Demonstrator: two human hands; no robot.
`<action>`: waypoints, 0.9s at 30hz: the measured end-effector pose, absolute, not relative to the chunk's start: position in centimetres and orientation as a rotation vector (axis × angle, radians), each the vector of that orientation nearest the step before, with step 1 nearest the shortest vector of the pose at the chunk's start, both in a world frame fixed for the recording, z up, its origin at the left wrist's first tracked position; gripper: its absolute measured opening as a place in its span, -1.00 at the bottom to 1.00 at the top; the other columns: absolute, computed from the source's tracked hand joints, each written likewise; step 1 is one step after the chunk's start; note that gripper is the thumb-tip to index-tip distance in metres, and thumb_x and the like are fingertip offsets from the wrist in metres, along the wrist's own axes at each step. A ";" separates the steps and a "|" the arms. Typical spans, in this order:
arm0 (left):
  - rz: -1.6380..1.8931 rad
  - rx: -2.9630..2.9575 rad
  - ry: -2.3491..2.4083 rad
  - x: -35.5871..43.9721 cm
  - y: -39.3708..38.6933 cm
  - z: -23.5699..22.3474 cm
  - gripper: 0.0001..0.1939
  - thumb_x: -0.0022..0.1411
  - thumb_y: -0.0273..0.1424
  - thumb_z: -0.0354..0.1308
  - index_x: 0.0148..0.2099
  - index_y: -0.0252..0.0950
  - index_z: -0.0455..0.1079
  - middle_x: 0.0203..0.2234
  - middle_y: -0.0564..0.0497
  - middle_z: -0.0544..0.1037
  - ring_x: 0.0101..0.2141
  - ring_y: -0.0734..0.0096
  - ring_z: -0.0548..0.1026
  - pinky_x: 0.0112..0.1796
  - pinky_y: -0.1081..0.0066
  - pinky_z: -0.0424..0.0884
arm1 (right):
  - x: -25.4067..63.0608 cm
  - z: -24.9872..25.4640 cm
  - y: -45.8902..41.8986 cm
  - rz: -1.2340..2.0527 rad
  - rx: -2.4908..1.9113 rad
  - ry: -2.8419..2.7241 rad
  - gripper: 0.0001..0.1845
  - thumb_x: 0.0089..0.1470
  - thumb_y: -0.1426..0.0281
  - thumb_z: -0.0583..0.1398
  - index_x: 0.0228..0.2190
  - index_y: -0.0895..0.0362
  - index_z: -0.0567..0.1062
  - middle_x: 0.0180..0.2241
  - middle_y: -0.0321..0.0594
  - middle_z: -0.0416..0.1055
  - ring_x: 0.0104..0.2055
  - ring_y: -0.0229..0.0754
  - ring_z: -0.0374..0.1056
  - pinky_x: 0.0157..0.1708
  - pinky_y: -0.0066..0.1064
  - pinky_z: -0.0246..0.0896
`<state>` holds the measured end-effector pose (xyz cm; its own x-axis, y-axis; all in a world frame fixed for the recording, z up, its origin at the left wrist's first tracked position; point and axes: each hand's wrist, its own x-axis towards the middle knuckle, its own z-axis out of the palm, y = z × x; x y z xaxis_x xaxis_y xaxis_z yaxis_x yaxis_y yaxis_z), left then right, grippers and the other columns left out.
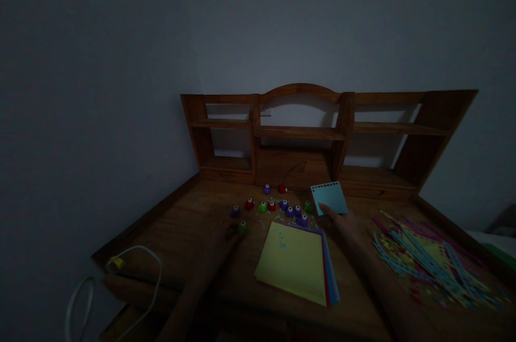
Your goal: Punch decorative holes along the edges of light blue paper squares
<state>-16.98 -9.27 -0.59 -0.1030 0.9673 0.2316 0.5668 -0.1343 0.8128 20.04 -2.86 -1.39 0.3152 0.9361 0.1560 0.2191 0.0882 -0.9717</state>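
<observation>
My right hand (335, 217) holds a light blue sheet of paper (331, 197) by its lower edge, thumb on top. A row of small punched holes runs along the sheet's far edge. At the left, my left hand (226, 233) has its fingers closed on a small green craft punch (242, 228) standing on the desk. More small punches stand beyond: a purple punch (235, 211), a red punch (249, 204), another green punch (263, 206) and several others. Dim light blurs the left fingertips.
A stack of coloured paper (294, 261), yellow on top, lies in front of me with tiny blue punched bits on it. Cut paper strips (431, 256) are heaped at the right. A wooden shelf (298, 132) closes the desk's back. A white cable (155, 261) hangs at the left.
</observation>
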 end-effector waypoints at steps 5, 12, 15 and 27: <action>1.173 1.686 1.663 -16.7 -9.5 -0.1 -0.68 0.04 -0.20 0.21 -0.17 -0.24 0.46 -0.20 -0.10 0.58 -0.10 0.09 0.50 -0.03 0.17 0.36 | 20.0 -1.6 -2.8 0.788 -1.374 -1.164 -0.57 -0.17 0.06 0.31 -0.55 0.20 0.44 -0.63 -0.21 0.38 -0.61 -0.20 0.25 -0.60 -0.41 0.13; 1.150 1.685 1.662 -16.7 -9.6 0.3 -0.66 0.05 -0.16 0.20 -0.17 -0.25 0.47 -0.20 -0.10 0.59 -0.11 0.10 0.51 -0.05 0.20 0.38 | 20.1 -1.7 -2.7 0.739 -1.411 -1.186 -0.56 -0.19 0.05 0.31 -0.56 0.21 0.45 -0.65 -0.21 0.38 -0.63 -0.21 0.24 -0.60 -0.42 0.10; 1.153 1.687 1.669 -16.7 -9.5 0.3 -0.64 0.04 -0.14 0.20 -0.17 -0.25 0.47 -0.20 -0.09 0.59 -0.10 0.09 0.51 -0.04 0.18 0.37 | 20.1 -1.9 -2.6 0.759 -1.390 -1.178 -0.56 -0.18 0.05 0.30 -0.52 0.22 0.47 -0.63 -0.20 0.40 -0.62 -0.21 0.25 -0.61 -0.42 0.09; 1.178 1.676 1.660 -16.4 -9.5 0.4 -0.68 0.01 -0.17 0.23 -0.20 -0.23 0.47 -0.23 -0.08 0.59 -0.12 0.03 0.51 -0.03 0.13 0.38 | 20.0 -1.5 -2.8 0.793 -1.369 -1.214 -0.56 -0.18 0.06 0.30 -0.66 0.16 0.36 -0.68 -0.23 0.33 -0.65 -0.22 0.21 -0.61 -0.40 0.05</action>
<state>-16.35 -9.53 0.40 -0.1173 0.9666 0.2278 0.5341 -0.1320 0.8350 19.98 -2.82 -1.54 0.2539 0.9523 0.1696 0.2269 0.1118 -0.9675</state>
